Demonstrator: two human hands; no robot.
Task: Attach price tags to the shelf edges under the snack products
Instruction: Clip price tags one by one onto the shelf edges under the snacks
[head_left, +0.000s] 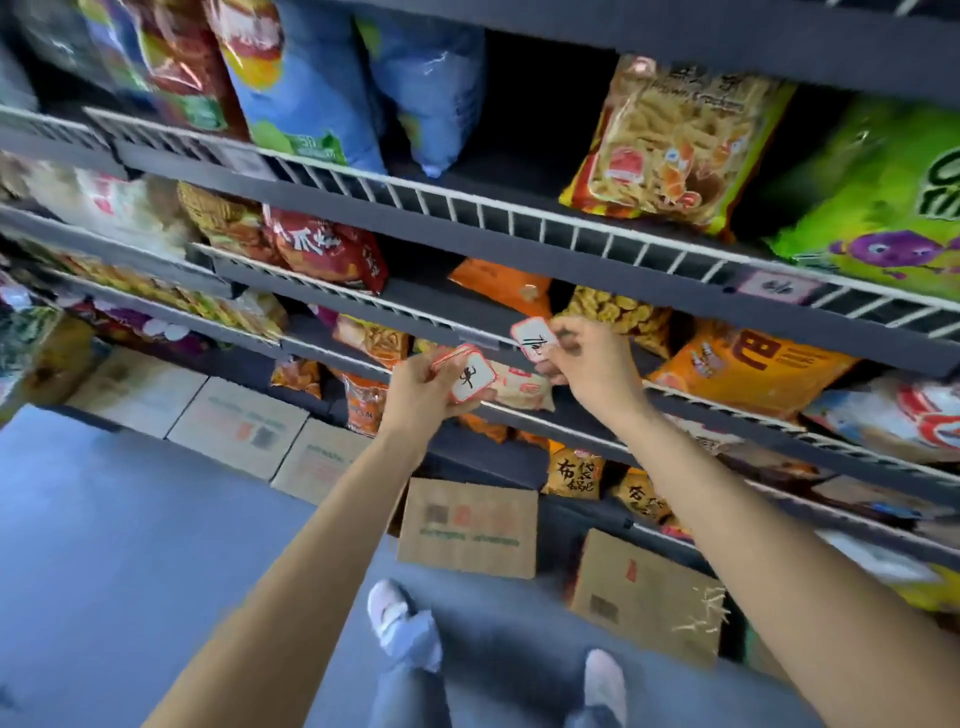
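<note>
Reaching forward with both arms extended, the right hand (592, 364) pinches a single price tag (535, 339) against the shelf edge (457, 332), while the left hand (423, 392), just beside it, grips a stack of tags (467, 376).

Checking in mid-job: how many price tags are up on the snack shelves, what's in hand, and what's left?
Done: one hung tag sits on the shelf rail under the green snack bag; a blurred one may hang on the upper-left rail. In hand: the right hand pinches a single tag by the middle rail, not yet attached. Left: the left hand holds a tag stack, so several remain.
</note>
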